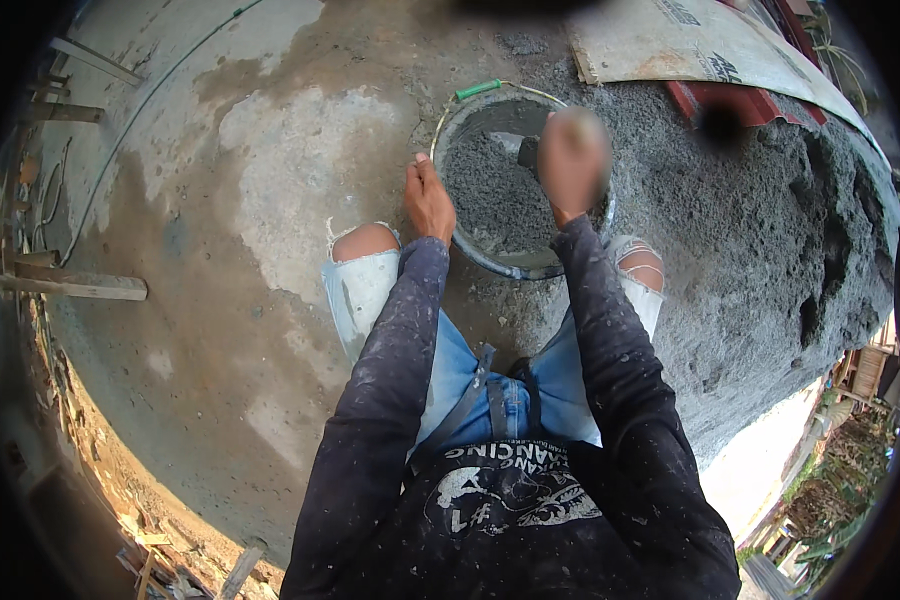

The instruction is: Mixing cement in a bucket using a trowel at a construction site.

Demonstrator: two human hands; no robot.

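Left fingers [425,172] are at the rim of a bucket [520,271] of grey mix [495,195], blurred right fingers [576,150] over its right side.

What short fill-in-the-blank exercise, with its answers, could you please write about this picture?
The hand at the left edge of the bucket is the person's ____ one.
The bucket's handle grip is coloured ____.
The large grey heap lies to the person's ____.
The jeans are torn at both ____.
Missing words: left; green; right; knees.

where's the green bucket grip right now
In the head view, the green tubular grip is at the upper middle, by the far rim of the round grey bucket, beyond the left hand.
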